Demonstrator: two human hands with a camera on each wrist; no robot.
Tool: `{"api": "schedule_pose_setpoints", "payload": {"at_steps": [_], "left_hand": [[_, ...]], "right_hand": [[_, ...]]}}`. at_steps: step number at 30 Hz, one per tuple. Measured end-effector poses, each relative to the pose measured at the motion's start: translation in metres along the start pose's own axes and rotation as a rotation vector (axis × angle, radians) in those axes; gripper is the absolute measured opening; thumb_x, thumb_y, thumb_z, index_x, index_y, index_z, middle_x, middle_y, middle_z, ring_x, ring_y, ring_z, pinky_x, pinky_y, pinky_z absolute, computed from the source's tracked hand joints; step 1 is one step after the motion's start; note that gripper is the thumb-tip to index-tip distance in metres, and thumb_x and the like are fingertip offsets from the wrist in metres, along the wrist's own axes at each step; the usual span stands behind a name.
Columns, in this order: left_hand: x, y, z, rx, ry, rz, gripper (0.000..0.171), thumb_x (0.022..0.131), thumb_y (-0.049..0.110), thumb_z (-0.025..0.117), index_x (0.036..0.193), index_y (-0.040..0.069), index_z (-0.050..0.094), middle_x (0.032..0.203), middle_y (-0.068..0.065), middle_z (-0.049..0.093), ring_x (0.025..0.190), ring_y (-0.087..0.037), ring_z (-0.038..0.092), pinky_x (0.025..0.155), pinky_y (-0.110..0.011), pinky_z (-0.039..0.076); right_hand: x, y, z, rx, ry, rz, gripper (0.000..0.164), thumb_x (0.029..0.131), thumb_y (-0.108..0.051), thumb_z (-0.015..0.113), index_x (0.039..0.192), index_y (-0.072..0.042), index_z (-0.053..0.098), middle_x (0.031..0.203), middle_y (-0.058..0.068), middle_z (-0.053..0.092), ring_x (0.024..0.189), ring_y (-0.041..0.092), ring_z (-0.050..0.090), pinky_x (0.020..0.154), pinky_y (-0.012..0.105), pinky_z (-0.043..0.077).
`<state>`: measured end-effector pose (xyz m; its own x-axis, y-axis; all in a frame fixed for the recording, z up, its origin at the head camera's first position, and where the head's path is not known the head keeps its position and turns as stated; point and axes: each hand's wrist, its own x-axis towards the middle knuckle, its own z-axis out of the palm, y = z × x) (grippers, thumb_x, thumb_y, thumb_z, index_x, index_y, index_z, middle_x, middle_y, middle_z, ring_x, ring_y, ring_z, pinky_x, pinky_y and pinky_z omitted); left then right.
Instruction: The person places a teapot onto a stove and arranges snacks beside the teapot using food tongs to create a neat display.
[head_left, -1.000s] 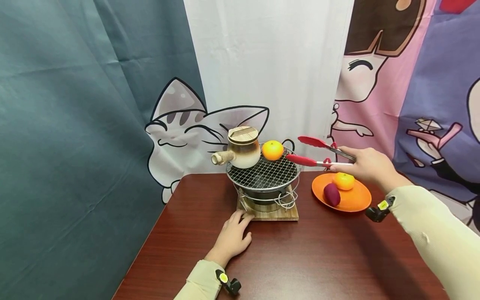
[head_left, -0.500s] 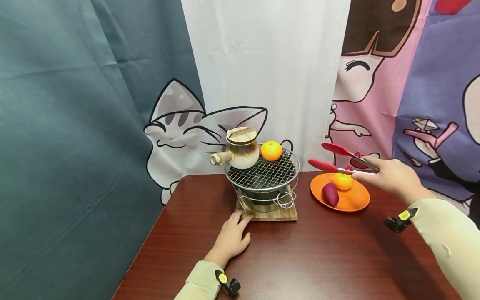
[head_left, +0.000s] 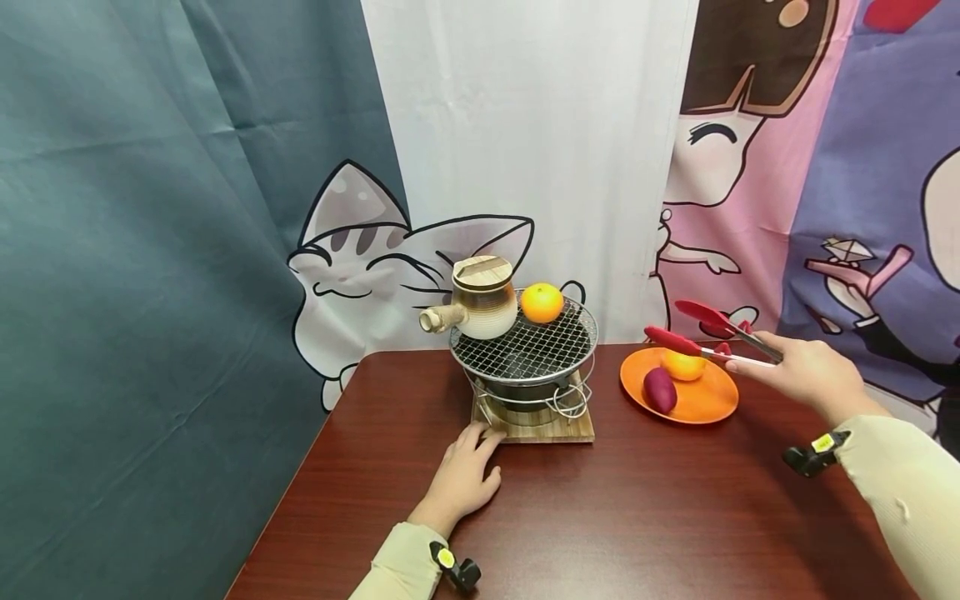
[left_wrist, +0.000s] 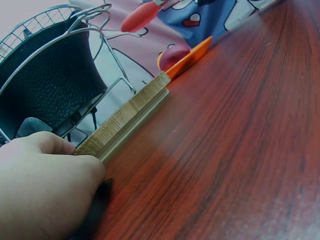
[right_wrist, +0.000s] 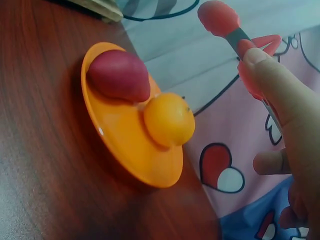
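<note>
My right hand [head_left: 817, 379] holds a pair of red-tipped tongs [head_left: 701, 321], their arms spread with nothing between the tips. They hover above an orange plate [head_left: 708, 406] bearing an orange fruit [right_wrist: 169, 120] and a purple sweet potato [head_left: 660, 390]. Fingers of my left hand [head_left: 461, 475] touch the front left corner of a wooden base [head_left: 551, 432] under a small grill. On the grill's wire mesh [head_left: 540, 354] sit a second orange fruit [head_left: 542, 302] and a clay teapot [head_left: 487, 312] with a wooden lid and a side handle pointing left.
The dark red wooden table [head_left: 600, 525] extends toward me in front of the grill and plate. Right behind the table hangs a printed curtain [head_left: 585, 167] with cartoon figures. A wire stand [head_left: 570, 400] sticks out around the grill's bowl.
My right hand has moved right and down with the tongs, from beside the orange fruit on the grill to over the plate. My left hand stays at the wooden base.
</note>
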<state>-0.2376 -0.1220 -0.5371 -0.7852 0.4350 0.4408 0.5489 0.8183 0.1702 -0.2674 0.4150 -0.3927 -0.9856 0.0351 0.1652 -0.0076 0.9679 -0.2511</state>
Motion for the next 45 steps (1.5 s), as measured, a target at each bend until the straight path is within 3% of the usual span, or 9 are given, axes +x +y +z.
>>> {"api": "schedule_pose_setpoints", "payload": {"at_steps": [9, 20, 36, 45], "left_hand": [[0.0, -0.001, 0.001, 0.004, -0.007, -0.003, 0.053, 0.087, 0.025, 0.066, 0.139, 0.019, 0.058, 0.14, -0.01, 0.049, 0.137, -0.032, 0.043, 0.098, -0.056, 0.046], [0.0, -0.002, 0.002, 0.002, 0.002, 0.003, 0.053, 0.087, 0.024, 0.066, 0.138, 0.018, 0.059, 0.139, -0.01, 0.049, 0.136, -0.033, 0.044, 0.096, -0.057, 0.047], [-0.001, 0.0, 0.0, -0.002, -0.021, -0.011, 0.053, 0.088, 0.026, 0.066, 0.139, 0.02, 0.058, 0.141, -0.009, 0.048, 0.138, -0.031, 0.042, 0.098, -0.056, 0.046], [-0.001, -0.001, 0.001, 0.009, -0.016, -0.012, 0.053, 0.088, 0.026, 0.066, 0.14, 0.021, 0.058, 0.141, -0.008, 0.048, 0.138, -0.029, 0.042, 0.098, -0.054, 0.046]], "right_hand": [[-0.006, 0.015, 0.01, -0.003, -0.034, 0.037, 0.108, 0.082, -0.084, 0.048, 0.15, -0.001, 0.04, 0.133, 0.047, 0.042, 0.108, 0.061, 0.048, 0.075, 0.075, 0.044], [-0.007, 0.022, 0.025, -0.004, -0.046, 0.02, 0.107, 0.083, -0.083, 0.048, 0.147, 0.001, 0.043, 0.125, 0.042, 0.054, 0.098, 0.055, 0.055, 0.061, 0.067, 0.047], [-0.01, 0.029, 0.045, -0.019, -0.069, 0.023, 0.105, 0.085, -0.083, 0.045, 0.146, 0.003, 0.045, 0.127, 0.043, 0.052, 0.1, 0.059, 0.056, 0.051, 0.056, 0.048], [-0.013, 0.027, 0.052, -0.033, -0.065, 0.023, 0.107, 0.084, -0.084, 0.045, 0.144, 0.005, 0.046, 0.13, 0.043, 0.049, 0.102, 0.06, 0.055, 0.054, 0.058, 0.049]]}}
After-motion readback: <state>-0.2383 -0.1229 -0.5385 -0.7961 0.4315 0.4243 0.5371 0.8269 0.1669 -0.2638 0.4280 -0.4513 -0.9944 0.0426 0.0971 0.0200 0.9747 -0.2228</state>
